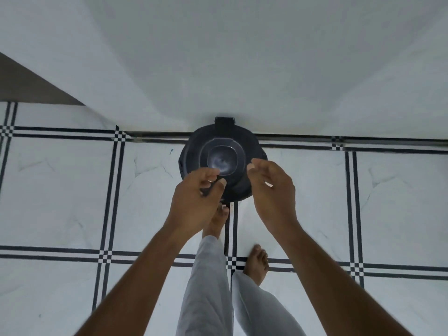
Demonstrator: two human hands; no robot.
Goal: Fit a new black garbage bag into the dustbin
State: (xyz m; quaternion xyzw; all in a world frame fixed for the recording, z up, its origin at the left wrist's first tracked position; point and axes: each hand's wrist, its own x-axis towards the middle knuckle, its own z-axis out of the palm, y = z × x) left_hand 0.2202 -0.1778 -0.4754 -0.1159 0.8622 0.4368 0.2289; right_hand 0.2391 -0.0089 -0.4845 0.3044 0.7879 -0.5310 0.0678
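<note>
Two hands hang over the dustbin [221,163]: the left hand [196,202] pinches something small and dark I can't identify, the right hand [271,190] is loosely open and holds nothing. Below them the bin stands lidless against the white wall [242,69] on the tiled floor [60,190], seemingly empty inside.

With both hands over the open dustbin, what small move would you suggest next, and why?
Probably bring the right hand across to the black bag pinched in the left hand and start spreading its mouth. The bag looks still bunched, the right hand is open and empty, and the dustbin shows no liner yet.
</note>
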